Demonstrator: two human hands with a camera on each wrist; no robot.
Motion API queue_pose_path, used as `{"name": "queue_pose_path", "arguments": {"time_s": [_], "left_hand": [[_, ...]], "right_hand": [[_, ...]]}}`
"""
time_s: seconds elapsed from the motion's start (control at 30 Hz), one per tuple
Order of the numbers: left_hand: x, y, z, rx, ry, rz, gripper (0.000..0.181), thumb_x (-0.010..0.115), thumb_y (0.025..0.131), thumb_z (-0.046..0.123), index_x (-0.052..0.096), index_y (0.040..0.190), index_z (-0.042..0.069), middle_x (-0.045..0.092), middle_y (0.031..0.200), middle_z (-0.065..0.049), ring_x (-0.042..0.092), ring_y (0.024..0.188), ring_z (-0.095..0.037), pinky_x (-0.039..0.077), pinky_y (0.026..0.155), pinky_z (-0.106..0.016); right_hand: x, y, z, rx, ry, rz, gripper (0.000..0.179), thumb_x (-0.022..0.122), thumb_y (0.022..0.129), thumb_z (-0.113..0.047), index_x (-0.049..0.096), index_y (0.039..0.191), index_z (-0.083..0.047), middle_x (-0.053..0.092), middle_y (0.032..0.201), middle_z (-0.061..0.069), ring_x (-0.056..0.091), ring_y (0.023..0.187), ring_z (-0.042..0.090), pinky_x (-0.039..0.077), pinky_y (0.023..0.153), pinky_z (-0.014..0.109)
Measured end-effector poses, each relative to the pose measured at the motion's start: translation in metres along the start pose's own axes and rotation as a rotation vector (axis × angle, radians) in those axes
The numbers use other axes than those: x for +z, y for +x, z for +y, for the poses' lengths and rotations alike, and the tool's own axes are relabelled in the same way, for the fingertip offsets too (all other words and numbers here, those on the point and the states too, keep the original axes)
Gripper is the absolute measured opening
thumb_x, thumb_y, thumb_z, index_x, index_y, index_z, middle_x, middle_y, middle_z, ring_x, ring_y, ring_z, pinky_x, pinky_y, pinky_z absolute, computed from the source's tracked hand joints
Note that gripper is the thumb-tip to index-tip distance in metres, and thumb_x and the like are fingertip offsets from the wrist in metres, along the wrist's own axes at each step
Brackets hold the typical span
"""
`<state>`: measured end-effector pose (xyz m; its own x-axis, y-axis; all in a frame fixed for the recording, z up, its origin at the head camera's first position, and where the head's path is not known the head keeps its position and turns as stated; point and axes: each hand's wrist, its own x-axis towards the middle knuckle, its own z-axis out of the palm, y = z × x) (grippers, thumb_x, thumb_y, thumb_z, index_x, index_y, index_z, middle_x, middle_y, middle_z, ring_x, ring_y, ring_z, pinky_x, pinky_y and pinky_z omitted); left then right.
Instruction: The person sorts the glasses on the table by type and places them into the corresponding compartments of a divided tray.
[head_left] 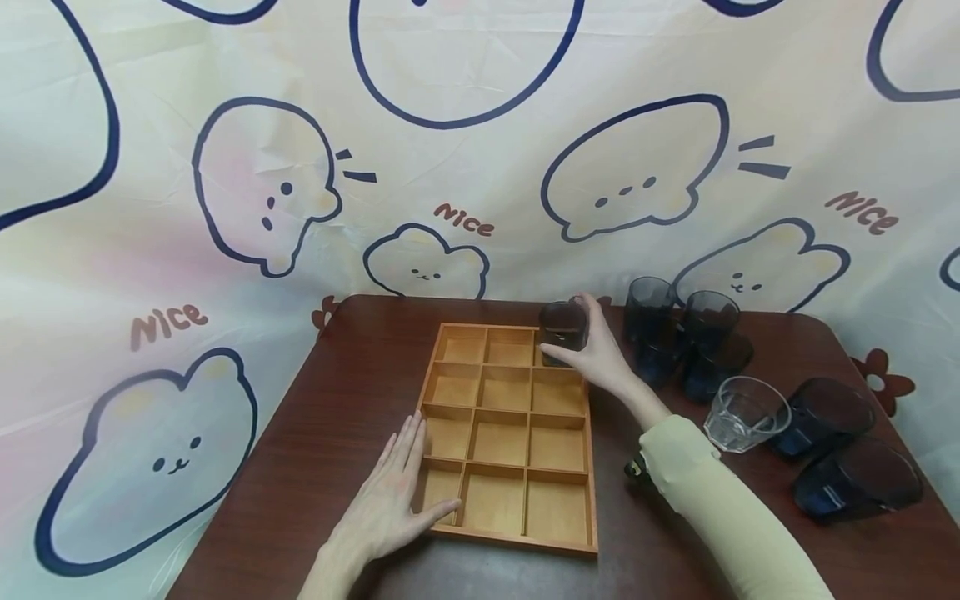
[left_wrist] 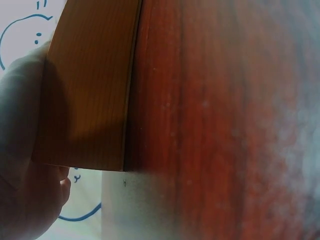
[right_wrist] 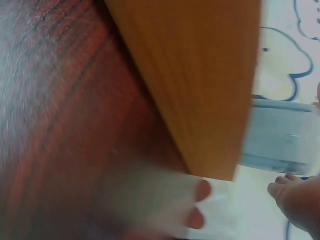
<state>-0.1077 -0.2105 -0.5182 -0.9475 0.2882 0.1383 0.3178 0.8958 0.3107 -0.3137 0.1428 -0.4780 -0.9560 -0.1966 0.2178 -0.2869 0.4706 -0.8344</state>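
A wooden tray divided into several square compartments (head_left: 498,437) lies on the table. My right hand (head_left: 603,354) grips a dark tinted glass (head_left: 564,323) between thumb and fingers at the tray's back right compartment. In the right wrist view the glass (right_wrist: 275,135) shows beyond the tray's side wall (right_wrist: 200,85), above its rim; whether its base touches the compartment I cannot tell. My left hand (head_left: 393,496) rests on the tray's left edge near the front corner, fingers straight, thumb over the front left compartment. Up close, the left wrist view shows that hand (left_wrist: 25,140) against the wooden wall (left_wrist: 95,85).
Right of the tray stand several dark glasses, some stacked, such as one at the back (head_left: 649,304) and one at the front right (head_left: 858,479). A clear glass (head_left: 746,414) stands among them. A patterned cloth (head_left: 450,175) hangs behind the dark brown table (head_left: 330,392).
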Motion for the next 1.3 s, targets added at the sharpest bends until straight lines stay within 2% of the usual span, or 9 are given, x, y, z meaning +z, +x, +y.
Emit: {"name": "queue_pose_path", "arguments": {"time_s": [0.27, 0.57, 0.73, 0.77, 0.87, 0.97, 1.0, 1.17, 1.3], "left_hand": [[0.000, 0.000, 0.000, 0.004, 0.001, 0.013, 0.119, 0.061, 0.097, 0.081, 0.021, 0.175, 0.000, 0.018, 0.185, -0.018, 0.025, 0.171, -0.034, -0.011, 0.136, -0.016], [0.001, -0.001, 0.001, 0.000, -0.012, 0.006, 0.121, 0.060, 0.096, 0.083, 0.022, 0.174, 0.000, 0.019, 0.185, -0.017, 0.025, 0.172, -0.033, -0.013, 0.134, -0.013], [0.000, 0.000, 0.000, -0.007, -0.024, -0.010, 0.122, 0.060, 0.095, 0.084, 0.020, 0.175, 0.000, 0.019, 0.185, -0.017, 0.023, 0.172, -0.033, -0.015, 0.132, -0.011], [0.000, 0.001, 0.000, -0.008, -0.026, -0.012, 0.122, 0.060, 0.095, 0.084, 0.020, 0.175, 0.001, 0.018, 0.185, -0.016, 0.023, 0.172, -0.033, -0.015, 0.132, -0.011], [0.000, 0.001, 0.000, -0.011, -0.024, -0.010, 0.122, 0.059, 0.095, 0.084, 0.020, 0.175, 0.001, 0.019, 0.185, -0.016, 0.023, 0.172, -0.032, -0.013, 0.134, -0.014], [0.001, 0.000, 0.000, -0.014, -0.020, -0.007, 0.122, 0.059, 0.095, 0.085, 0.021, 0.175, 0.001, 0.019, 0.185, -0.016, 0.023, 0.172, -0.032, -0.010, 0.136, -0.016], [0.001, 0.000, 0.001, -0.015, -0.019, -0.007, 0.122, 0.059, 0.095, 0.085, 0.021, 0.175, 0.001, 0.019, 0.185, -0.016, 0.023, 0.172, -0.032, -0.010, 0.136, -0.017], [0.001, 0.000, 0.001, -0.023, -0.030, -0.022, 0.123, 0.059, 0.094, 0.086, 0.021, 0.175, 0.001, 0.018, 0.185, -0.016, 0.022, 0.173, -0.031, -0.011, 0.136, -0.016], [-0.003, 0.002, -0.002, -0.011, -0.033, -0.043, 0.122, 0.059, 0.095, 0.085, 0.021, 0.175, 0.000, 0.018, 0.185, -0.016, 0.022, 0.173, -0.032, -0.012, 0.134, -0.016]], "right_hand": [[-0.043, -0.033, -0.041, -0.010, -0.150, -0.062, 0.107, 0.074, 0.104, -0.047, 0.002, 0.179, -0.020, 0.008, 0.187, 0.015, 0.011, 0.173, 0.041, 0.018, 0.136, 0.074], [-0.105, -0.097, -0.073, -0.046, -0.285, -0.088, 0.101, 0.075, 0.104, -0.042, 0.010, 0.179, -0.026, 0.014, 0.187, 0.015, 0.018, 0.170, 0.049, 0.025, 0.124, 0.087], [-0.136, -0.126, -0.065, -0.116, -0.368, -0.069, 0.106, 0.082, 0.100, -0.034, 0.012, 0.179, -0.027, 0.019, 0.185, 0.018, 0.025, 0.166, 0.052, 0.032, 0.116, 0.088], [-0.142, -0.131, -0.061, -0.132, -0.391, -0.054, 0.107, 0.084, 0.099, -0.033, 0.012, 0.179, -0.028, 0.021, 0.184, 0.018, 0.028, 0.165, 0.050, 0.038, 0.116, 0.082], [-0.159, -0.144, -0.050, -0.150, -0.401, -0.017, 0.110, 0.086, 0.097, -0.028, 0.011, 0.179, -0.029, 0.018, 0.185, 0.018, 0.025, 0.166, 0.050, 0.032, 0.121, 0.082], [-0.175, -0.155, -0.038, -0.110, -0.440, 0.032, 0.113, 0.086, 0.097, -0.028, 0.007, 0.179, -0.029, 0.013, 0.186, 0.019, 0.020, 0.168, 0.052, 0.025, 0.124, 0.083], [-0.181, -0.158, -0.033, -0.085, -0.446, 0.045, 0.114, 0.085, 0.098, -0.028, 0.005, 0.179, -0.028, 0.009, 0.186, 0.020, 0.014, 0.169, 0.054, 0.015, 0.123, 0.088], [-0.203, -0.174, -0.013, 0.023, -0.567, 0.137, 0.115, 0.081, 0.101, -0.035, -0.002, 0.179, -0.017, 0.001, 0.185, 0.026, 0.006, 0.169, 0.055, 0.006, 0.128, 0.085], [-0.215, -0.191, 0.007, 0.065, -0.588, 0.200, 0.109, 0.075, 0.105, -0.034, -0.003, 0.177, -0.009, 0.000, 0.183, 0.031, 0.001, 0.169, 0.055, 0.001, 0.132, 0.081]]}}
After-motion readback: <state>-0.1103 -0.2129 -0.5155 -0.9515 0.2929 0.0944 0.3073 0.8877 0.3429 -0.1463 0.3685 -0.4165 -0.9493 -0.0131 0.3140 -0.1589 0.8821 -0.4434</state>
